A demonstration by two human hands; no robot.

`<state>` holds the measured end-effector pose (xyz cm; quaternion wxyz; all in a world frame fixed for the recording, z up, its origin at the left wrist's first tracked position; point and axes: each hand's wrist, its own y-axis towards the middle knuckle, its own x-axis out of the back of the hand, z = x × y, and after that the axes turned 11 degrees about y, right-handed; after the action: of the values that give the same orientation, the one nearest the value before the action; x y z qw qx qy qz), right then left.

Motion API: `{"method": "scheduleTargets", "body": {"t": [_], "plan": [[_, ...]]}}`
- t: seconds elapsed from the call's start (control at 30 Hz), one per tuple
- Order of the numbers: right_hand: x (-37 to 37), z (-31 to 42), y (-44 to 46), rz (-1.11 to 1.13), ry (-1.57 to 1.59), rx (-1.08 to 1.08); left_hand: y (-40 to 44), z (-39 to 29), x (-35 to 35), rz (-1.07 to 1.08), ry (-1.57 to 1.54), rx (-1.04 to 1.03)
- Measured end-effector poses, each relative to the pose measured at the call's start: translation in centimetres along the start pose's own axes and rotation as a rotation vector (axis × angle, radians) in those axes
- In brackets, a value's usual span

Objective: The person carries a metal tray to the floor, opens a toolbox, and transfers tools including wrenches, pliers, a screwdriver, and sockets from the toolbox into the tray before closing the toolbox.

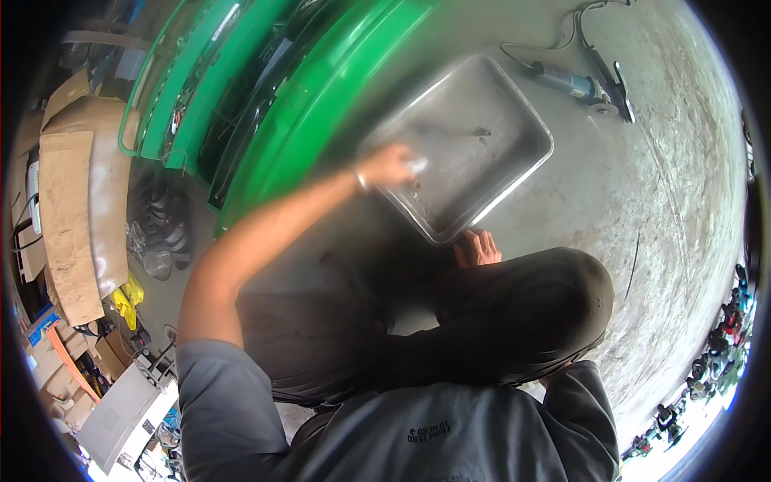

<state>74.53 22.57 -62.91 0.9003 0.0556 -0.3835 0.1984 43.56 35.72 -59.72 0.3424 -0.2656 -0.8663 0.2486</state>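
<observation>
A shallow rectangular metal tray (526, 104) with a raised rim lies on the floor in front of my knees. My left hand (387, 166) is over the tray's left side, blurred by motion. Its fingers are closed on a small whitish thing (417, 165) whose kind I cannot make out. Beside my right knee, my right hand (479, 248) has its fingers bent at the tray's near corner, where it seems to grip the rim. Part of that hand is hidden behind the knee. A few small dark bits (482, 132) lie on the tray bottom.
Large green panels (321, 112) stand close on the left. An angle grinder (566, 83) with its cord lies on the floor beyond the tray. Cardboard (76, 217), a yellow cloth (127, 300) and clutter are at far left. A dark thin strip (635, 265) lies at right.
</observation>
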Motion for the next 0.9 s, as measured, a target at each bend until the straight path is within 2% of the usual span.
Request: {"method": "scheduleTargets", "body": {"t": [0.03,0.1,0.17,0.23,0.33,0.37,0.4,0.47,0.5,0.6,0.67,0.73,0.8,0.87,0.9], "plan": [[0.2,-0.4,0.6,-0.008,0.004,-0.001,-0.4,0.1,0.0,-0.088,0.088,-0.026],[0.7,-1.6,2.0,0.034,0.291,-0.011,-0.9,0.9,0.9,-0.106,0.044,-0.026],[2.0,-0.8,5.8,-0.082,0.305,0.182,-2.4,-0.4,2.1,-0.086,-0.048,0.023],[3.3,-0.6,9.9,-0.035,0.278,0.099,-2.0,0.6,2.2,-0.111,0.009,0.022],[3.3,-1.0,16.4,-0.132,0.059,0.241,-3.0,-0.1,2.9,-0.106,0.097,0.035],[3.1,-1.4,18.0,-0.062,-0.003,0.157,-3.6,0.2,3.0,-0.077,0.162,-0.027],[2.7,-2.2,19.3,-0.061,-0.002,0.157,-4.2,0.3,3.0,-0.047,0.227,-0.088],[1.7,-3.7,21.2,0.021,-0.22,0.213,-6.3,-0.5,3.4,-0.051,0.295,-0.094],[1.4,-4.0,21.5,0.083,-0.22,0.173,-7.5,-1.0,3.5,-0.051,0.364,-0.102],[0.3,-4.8,21.0,0.051,-0.292,0.234,-10.0,-1.3,3.5,-0.02,0.423,-0.052],[-0.1,-5.0,20.5,0.048,-0.309,0.218,-10.2,-0.5,3.0,-0.003,0.419,-0.057],[-0.3,-5.3,20.0,0.037,-0.331,0.19,-9.9,0.0,2.2,0.067,0.318,0.049],[-0.4,-5.3,19.4,0.036,-0.273,0.149,-9.7,0.2,1.5,0.099,0.346,0.068],[0.2,-4.3,18.6,-0.03,-0.228,0.146,-9.5,0.7,0.9,0.141,0.429,-0.034],[0.7,-3.9,18.4,-0.033,0.064,-0.051,-9.3,1.0,0.7,0.135,0.428,-0.036]]}}
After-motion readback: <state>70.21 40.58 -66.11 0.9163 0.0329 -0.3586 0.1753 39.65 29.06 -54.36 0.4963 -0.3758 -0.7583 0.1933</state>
